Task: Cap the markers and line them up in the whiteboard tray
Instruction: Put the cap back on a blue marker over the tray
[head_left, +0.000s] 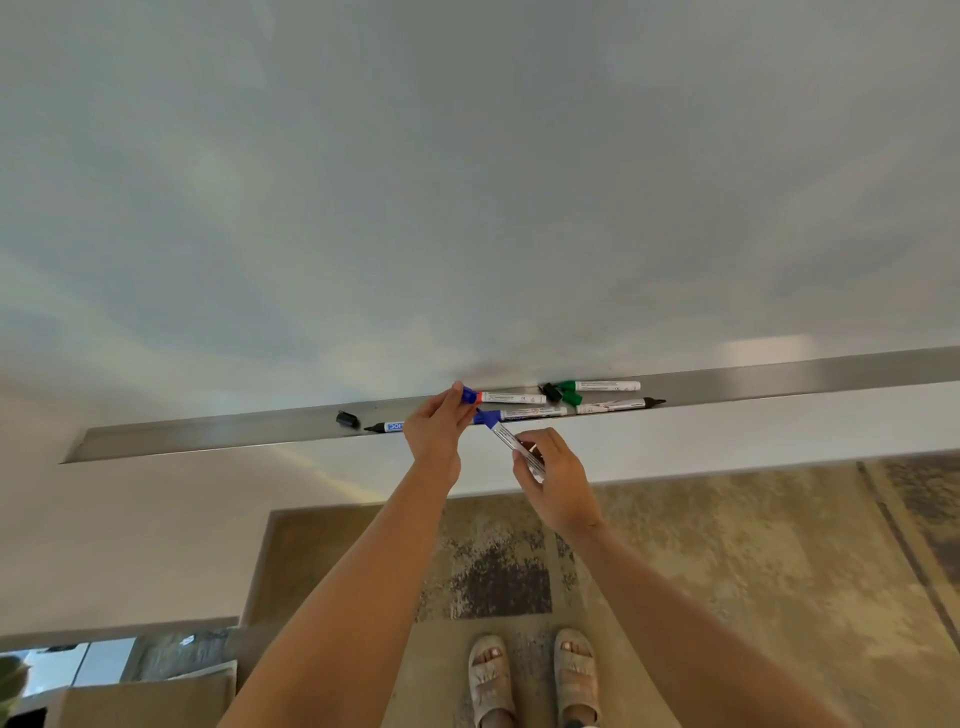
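L hand (435, 423) pinching blue cap (469, 395), R hand (551, 470) gripping blue marker (511, 444), above tray (208, 435)

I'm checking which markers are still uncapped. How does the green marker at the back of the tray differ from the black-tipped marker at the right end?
The green marker lies at the back of the tray, against the board; the black-tipped marker lies at the front edge. The green one's coloured end points left, the black one's bare tip points right. A loose green cap lies by the green marker. Both have white barrels, lie flat, and neither hand touches them.
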